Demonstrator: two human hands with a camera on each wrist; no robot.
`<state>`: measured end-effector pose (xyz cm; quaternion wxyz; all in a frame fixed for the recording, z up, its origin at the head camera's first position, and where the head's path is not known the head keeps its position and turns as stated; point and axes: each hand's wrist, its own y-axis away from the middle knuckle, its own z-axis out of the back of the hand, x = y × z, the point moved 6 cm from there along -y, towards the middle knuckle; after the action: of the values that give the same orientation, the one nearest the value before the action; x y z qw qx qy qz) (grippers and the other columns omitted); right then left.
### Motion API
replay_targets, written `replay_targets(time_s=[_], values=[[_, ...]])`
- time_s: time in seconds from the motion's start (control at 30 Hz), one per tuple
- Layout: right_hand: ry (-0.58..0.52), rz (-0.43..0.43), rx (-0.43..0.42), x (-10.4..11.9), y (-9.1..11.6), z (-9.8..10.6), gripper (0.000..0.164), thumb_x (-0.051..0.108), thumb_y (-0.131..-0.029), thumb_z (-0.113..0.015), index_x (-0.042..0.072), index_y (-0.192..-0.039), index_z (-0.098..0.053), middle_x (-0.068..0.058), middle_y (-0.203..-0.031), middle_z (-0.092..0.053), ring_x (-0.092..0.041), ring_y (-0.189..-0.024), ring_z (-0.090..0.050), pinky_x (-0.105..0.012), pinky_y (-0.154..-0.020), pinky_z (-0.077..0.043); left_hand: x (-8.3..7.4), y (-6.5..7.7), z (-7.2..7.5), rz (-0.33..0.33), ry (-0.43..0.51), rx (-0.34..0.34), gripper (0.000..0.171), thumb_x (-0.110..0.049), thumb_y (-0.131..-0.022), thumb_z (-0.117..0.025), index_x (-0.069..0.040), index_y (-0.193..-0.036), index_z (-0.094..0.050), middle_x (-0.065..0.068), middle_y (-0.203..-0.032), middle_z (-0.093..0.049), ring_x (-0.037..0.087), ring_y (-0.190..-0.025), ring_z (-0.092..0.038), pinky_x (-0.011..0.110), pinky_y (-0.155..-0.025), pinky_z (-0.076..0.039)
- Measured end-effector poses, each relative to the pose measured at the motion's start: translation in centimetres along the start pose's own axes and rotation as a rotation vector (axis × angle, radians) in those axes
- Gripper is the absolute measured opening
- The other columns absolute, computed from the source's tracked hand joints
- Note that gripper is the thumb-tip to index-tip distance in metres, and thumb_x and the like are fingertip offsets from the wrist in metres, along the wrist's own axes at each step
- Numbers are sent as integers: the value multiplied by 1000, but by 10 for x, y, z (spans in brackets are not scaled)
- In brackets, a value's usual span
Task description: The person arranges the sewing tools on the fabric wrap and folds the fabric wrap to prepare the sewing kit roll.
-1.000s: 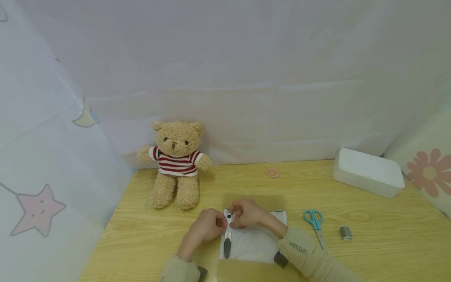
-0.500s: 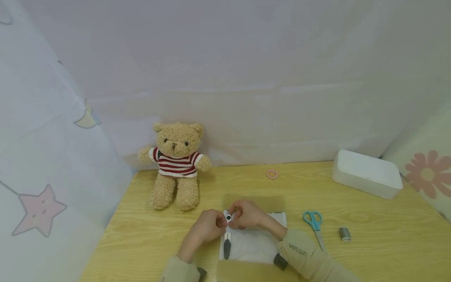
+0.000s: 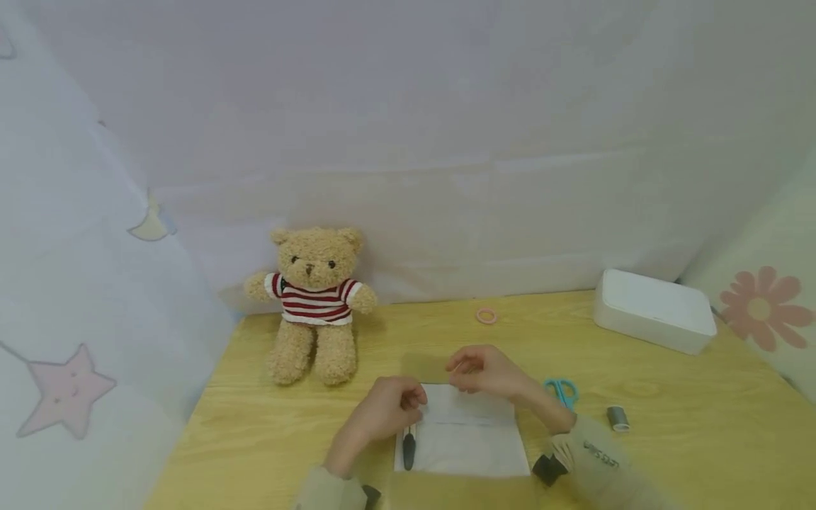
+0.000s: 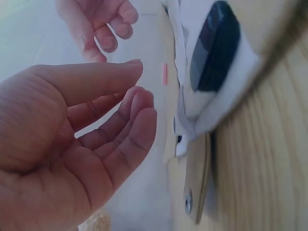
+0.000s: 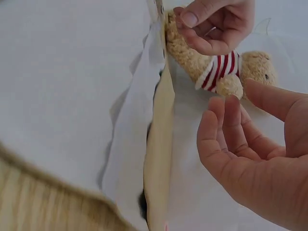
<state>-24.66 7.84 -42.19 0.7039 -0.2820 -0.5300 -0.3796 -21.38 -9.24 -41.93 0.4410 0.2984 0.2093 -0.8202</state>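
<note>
My left hand [image 3: 385, 407] hovers over the left edge of a white sheet [image 3: 472, 446] with tan backing. In the left wrist view its fingers are loosely curled, the thumb apart from the visible fingertips and nothing seen between them. My right hand [image 3: 486, 370] hangs above the sheet's far right part, fingers loosely bent; the right wrist view shows a gap between thumb and fingertips. Anything as thin as a needle or thread cannot be made out. A dark-handled tool [image 3: 409, 451] lies along the sheet's left side, its upper end partly hidden by the left hand.
A teddy bear [image 3: 315, 312] in a striped sweater sits at the back left. On the right are blue scissors [image 3: 562, 392], partly hidden by the arm, a grey thread spool [image 3: 618, 418] and a white box [image 3: 656, 309]. A pink ring [image 3: 486, 316] lies near the wall.
The right hand has moved up and right, away from the left hand, and uncovered more of the sheet. The white piece with a black dot between them is out of sight. The left hand stays near its place.
</note>
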Motion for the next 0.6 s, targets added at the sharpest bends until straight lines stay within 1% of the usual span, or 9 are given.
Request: replay_targets(time_s=[0.07, 0.17, 0.27, 0.37, 0.47, 0.6], values=[[7, 9, -21, 2, 9, 14, 27, 10, -90, -64, -7, -110, -59, -20, -94, -65, -30, -83, -63, -45, -75, -54, -3, -5, -3, -3, 8, 14, 10, 3, -79, -70, -4, -85, -67, -1, -77, -62, 7, -71, -55, 21, -65, -47], [3, -11, -63, 1, 22, 34, 26, 11, -91, -65, -5, -110, -59, -25, -97, -62, -38, -89, -62, -47, -79, -53, -6, -12, -7, -14, 17, 31, 11, 3, -79, -71, -4, -86, -67, 1, -79, -64, 8, -72, -57, 21, -66, -48], [-2, -26, -93, -3, 34, 52, 29, 13, -91, -65, -6, -111, -58, -28, -100, -61, -44, -94, -60, -48, -81, -53, -10, -17, -11, -35, 30, 47, 11, 5, -79, -71, -2, -86, -67, 3, -80, -65, 14, -74, -60, 22, -67, -49], [24, -27, -111, -10, 45, 69, 33, 13, -92, -63, -9, -115, -55, -30, -102, -59, -46, -94, -60, -49, -81, -53, -13, -21, -15, -48, 41, 58, 12, 7, -77, -71, 0, -87, -67, 7, -82, -66, 20, -76, -62, 22, -68, -49], [71, -54, -151, -23, 56, 88, 35, 13, -92, -62, -11, -117, -54, -28, -102, -60, -45, -91, -61, -47, -78, -54, -15, -25, -18, -57, 38, 65, 13, 8, -76, -71, 1, -87, -68, 9, -82, -66, 22, -76, -62, 22, -68, -49], [150, -119, -217, -40, 70, 114, 35, 14, -91, -64, -10, -116, -55, -20, -100, -61, -33, -88, -62, -39, -76, -55, -17, -29, -22, -58, 32, 82, 14, 7, -75, -71, 0, -86, -68, 8, -81, -66, 19, -75, -60, 22, -68, -48]])
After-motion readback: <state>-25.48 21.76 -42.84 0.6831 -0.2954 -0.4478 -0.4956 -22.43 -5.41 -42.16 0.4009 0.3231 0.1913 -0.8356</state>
